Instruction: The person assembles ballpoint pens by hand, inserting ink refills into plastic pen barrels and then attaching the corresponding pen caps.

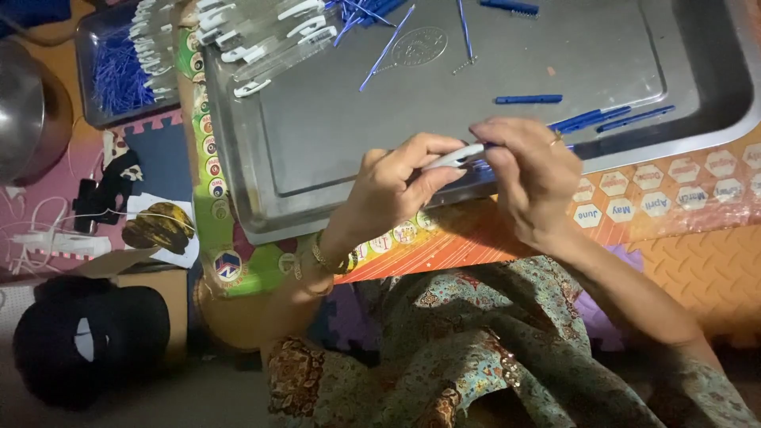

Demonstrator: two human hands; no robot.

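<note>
**A:** so what's going on with the hands here?

**B:** Both are up over the near edge of the tray (301, 158). The left hand (392, 186) has its fingers curled shut around a white pen barrel (458, 156), pinched between thumb and fingertips. The right hand (533, 170) meets it from the other side, fingers closed on the barrel's blue end, with a ring on one finger.

**A:** where's the barrel exactly?

**B:** Held level in the air between the two hands, just above the tray's front rim, not resting on anything.

**A:** and the rest of the stuff?

**B:** Loose blue parts (602, 119) lie on the tray just beyond the right hand, one more blue tube (529, 99) a bit further in. Thin blue refills (386, 47) are scattered near the far side, and a pile of clear barrels with white clips (261, 36) sits at the far left corner. A smaller tray (93, 71) to the left holds a heap of blue refills. Bracelets are on the left wrist, and a patterned dress (476, 349) fills the bottom.
</note>
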